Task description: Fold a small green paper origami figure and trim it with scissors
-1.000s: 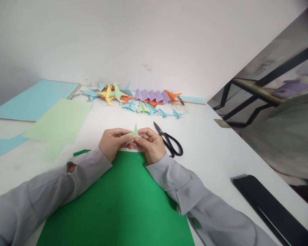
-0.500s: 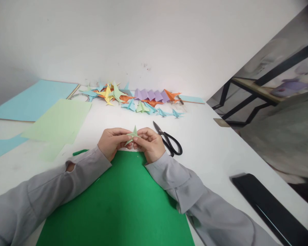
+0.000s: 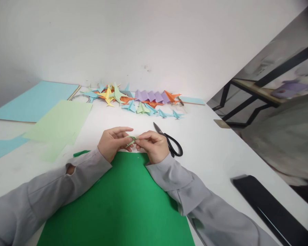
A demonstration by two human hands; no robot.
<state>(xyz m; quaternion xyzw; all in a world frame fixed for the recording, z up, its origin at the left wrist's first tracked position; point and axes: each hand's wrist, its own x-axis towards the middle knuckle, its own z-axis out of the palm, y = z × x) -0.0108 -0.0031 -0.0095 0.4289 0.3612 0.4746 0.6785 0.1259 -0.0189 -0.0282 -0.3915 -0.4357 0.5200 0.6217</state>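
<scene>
A small light-green folded paper piece [image 3: 130, 140] is held between both hands above the far edge of a green sheet [image 3: 118, 198]. My left hand [image 3: 113, 141] pinches its left side between thumb and fingers, with the index finger stretched out above it. On the other side, my right hand [image 3: 154, 145] grips the paper between thumb and index finger. Much of the piece is covered by fingertips, so its full shape is hard to make out. Black-handled scissors [image 3: 169, 138] lie just right of my right hand, their tip pointing away.
Folded paper figures [image 3: 108, 95] in several colours crowd along the wall, beside a purple pleated strip [image 3: 152, 96]. Light-green paper [image 3: 61, 119] and a large blue sheet [image 3: 38, 100] lie at the left. A black flat object [image 3: 269, 208] rests at the front right.
The paper's upright point no longer shows above the fingers. My left index finger has lifted off it, and my right hand has shifted slightly right, its thumb and index finger pinching the piece.
</scene>
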